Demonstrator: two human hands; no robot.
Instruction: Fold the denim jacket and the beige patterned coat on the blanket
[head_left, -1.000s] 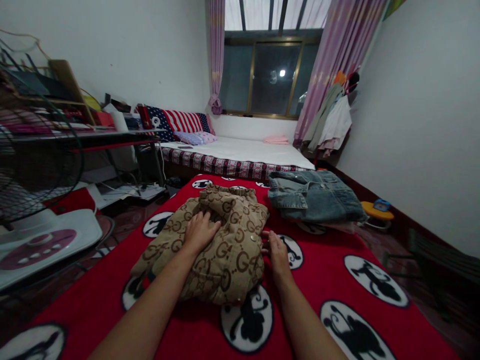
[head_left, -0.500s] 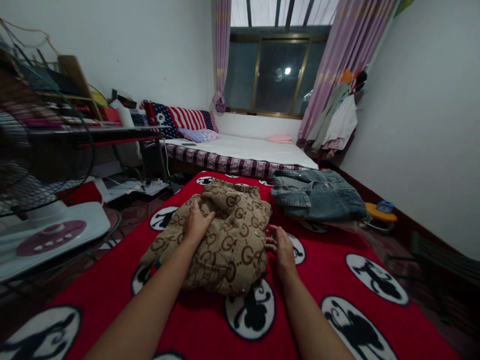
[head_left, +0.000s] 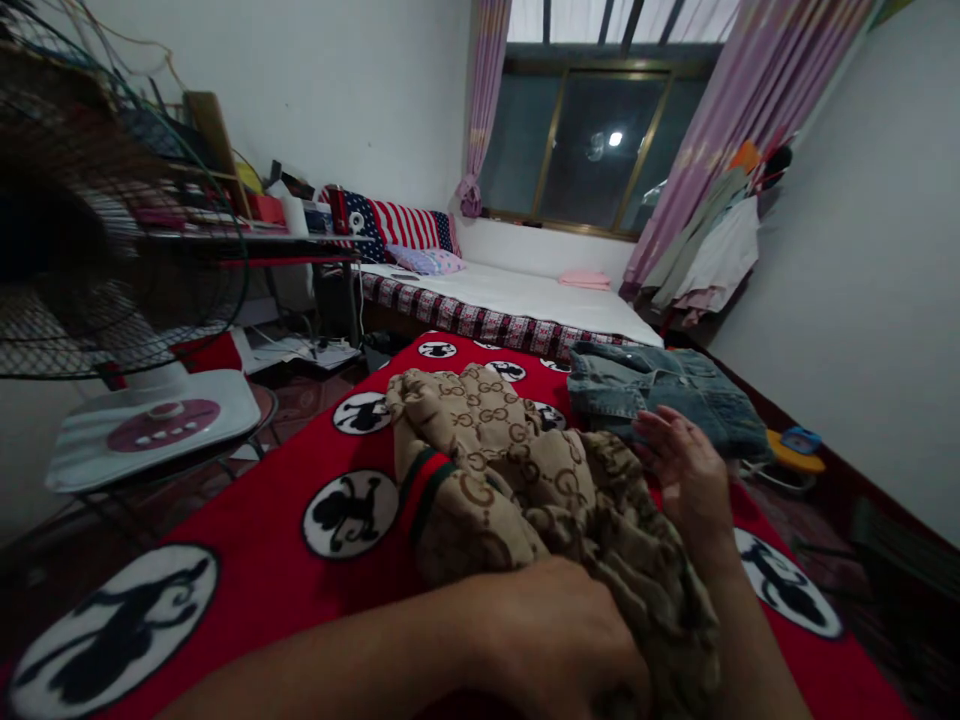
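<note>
A tan garment (head_left: 517,440) with a brown letter print lies bunched on the red blanket, a green and red striped band on its left part. Whether it is a jacket or trousers I cannot tell. My left hand (head_left: 562,630) is closed at the garment's near edge, back of the hand up, its fingertips mostly hidden. My right hand (head_left: 690,475) is open at the garment's right side, fingers raised and apart, in front of a folded denim garment (head_left: 667,390).
The red blanket (head_left: 277,580) bears black-and-white figures. At left, a fan (head_left: 112,230) stands close to the blanket's edge, with a cluttered desk (head_left: 300,238) behind. A bed (head_left: 510,290) lies beyond, under the window. A yellow stool (head_left: 795,462) stands at right.
My left hand has come towards me and to the right, closing at the garment's near edge. The garment is turned and bunched rightward. My right hand has risen, and the view has swung left.
</note>
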